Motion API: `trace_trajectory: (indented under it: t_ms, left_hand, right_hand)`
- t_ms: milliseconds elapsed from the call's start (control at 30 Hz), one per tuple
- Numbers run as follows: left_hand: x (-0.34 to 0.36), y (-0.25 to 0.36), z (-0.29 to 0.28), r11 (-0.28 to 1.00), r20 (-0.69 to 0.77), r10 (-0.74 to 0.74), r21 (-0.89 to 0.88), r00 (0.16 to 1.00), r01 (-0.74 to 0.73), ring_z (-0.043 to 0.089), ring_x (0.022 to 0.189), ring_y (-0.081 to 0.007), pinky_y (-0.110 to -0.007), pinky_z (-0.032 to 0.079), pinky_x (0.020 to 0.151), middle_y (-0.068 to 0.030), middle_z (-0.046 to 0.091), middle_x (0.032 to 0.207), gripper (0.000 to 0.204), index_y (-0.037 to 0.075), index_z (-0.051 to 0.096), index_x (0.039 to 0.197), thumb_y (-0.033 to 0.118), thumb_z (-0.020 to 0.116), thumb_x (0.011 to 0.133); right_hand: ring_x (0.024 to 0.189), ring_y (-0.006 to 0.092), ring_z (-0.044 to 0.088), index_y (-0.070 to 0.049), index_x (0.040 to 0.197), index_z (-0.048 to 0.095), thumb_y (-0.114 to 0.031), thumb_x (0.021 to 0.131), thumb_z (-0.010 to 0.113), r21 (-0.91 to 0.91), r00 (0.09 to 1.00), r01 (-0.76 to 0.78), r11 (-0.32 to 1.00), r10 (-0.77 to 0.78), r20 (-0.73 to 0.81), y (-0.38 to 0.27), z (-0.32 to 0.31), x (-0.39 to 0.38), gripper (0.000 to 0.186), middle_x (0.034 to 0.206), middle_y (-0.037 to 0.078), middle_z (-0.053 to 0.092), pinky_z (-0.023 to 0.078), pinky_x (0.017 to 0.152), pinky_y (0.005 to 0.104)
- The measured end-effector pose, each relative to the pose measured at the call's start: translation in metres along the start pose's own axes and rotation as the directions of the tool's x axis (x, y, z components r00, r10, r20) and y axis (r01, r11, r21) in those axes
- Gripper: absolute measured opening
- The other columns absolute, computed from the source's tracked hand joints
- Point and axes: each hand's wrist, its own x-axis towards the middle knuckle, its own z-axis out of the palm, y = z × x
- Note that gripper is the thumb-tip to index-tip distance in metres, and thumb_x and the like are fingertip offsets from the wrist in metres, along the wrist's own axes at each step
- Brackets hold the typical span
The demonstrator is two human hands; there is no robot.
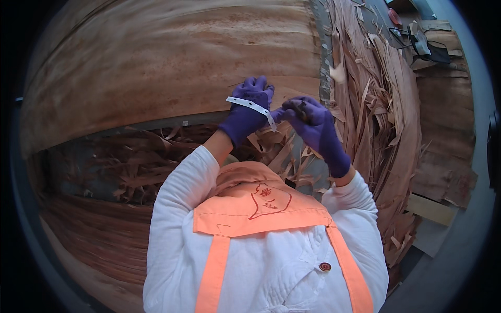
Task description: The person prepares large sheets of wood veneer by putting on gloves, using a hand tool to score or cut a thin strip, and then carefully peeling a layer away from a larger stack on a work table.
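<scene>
My left hand (254,99), in a purple glove, rests at the near edge of a large light-brown wood veneer sheet (193,57). Its fingers point away over the sheet, slightly bent and a little apart. Across the back of this glove, near the wrist, lies a white strip with small holes (250,105), one end hanging toward the right hand. Just to the right, my right hand (315,125), gloved alike, is turned partly palm-up with its fingers curled in. Dark smudges mark its fingertips. Whatever these fingers hold, if anything, is hidden.
Torn veneer scraps (141,161) fill the space below the sheet's near edge. Long loose veneer strips (373,88) are heaped along the right. Beyond them are flat brown sheets (443,109) and a black chair-like object (433,51). Layered reddish veneer (99,235) lies at lower left.
</scene>
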Motion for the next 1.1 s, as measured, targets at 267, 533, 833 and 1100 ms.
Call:
trace_trajectory:
  t_ms: [267,533,833,1100]
  left_hand:
    - [0.003,-0.007,0.011,0.994,-0.014,0.001,0.113,1.0,0.0,0.053,0.098,-0.0266,-0.039,0.047,0.079,-0.0081,0.053,0.105,0.052,0.01,0.06,0.108,0.04,0.066,0.066]
    - [0.007,-0.01,0.016,0.982,-0.076,-0.002,0.188,0.997,0.016,0.053,0.098,-0.0245,-0.037,0.045,0.08,-0.0076,0.054,0.104,0.042,0.01,0.059,0.109,0.026,0.061,0.071]
    - [0.008,-0.012,0.015,0.971,-0.136,-0.008,0.237,0.991,0.04,0.053,0.099,-0.0231,-0.036,0.043,0.082,-0.0074,0.054,0.106,0.041,0.008,0.058,0.11,0.023,0.059,0.073]
    - [0.01,-0.038,0.074,0.956,-0.252,-0.065,-0.293,0.966,-0.012,0.049,0.094,-0.0237,-0.037,0.038,0.078,-0.0087,0.053,0.106,0.036,0.012,0.056,0.109,0.035,0.051,0.082]
  right_hand:
    - [0.078,0.0184,0.059,0.0,0.093,0.066,-0.01,0.077,0.068,0.052,0.999,-0.039,0.998,0.04,-0.02,0.003,0.037,-0.005,0.018,0.089,0.011,0.06,0.047,0.07,0.0293]
    - [0.072,0.0162,0.053,0.001,0.083,0.064,-0.008,0.075,0.068,0.214,0.989,-0.141,0.967,0.147,-0.011,0.012,0.049,-0.006,0.013,0.085,0.009,0.058,0.044,0.066,0.0282]
    - [0.077,0.0145,0.055,-0.001,0.09,0.065,-0.012,0.078,0.066,0.37,0.941,-0.335,0.867,0.324,0.091,0.008,0.033,0.004,0.016,0.085,0.008,0.056,0.045,0.069,0.0274]
    - [0.093,0.0305,0.059,-0.004,0.099,0.066,-0.017,0.075,0.068,-0.062,0.982,0.177,0.982,-0.172,0.079,-0.002,0.045,0.057,0.027,0.105,0.014,0.06,0.048,0.081,0.036]
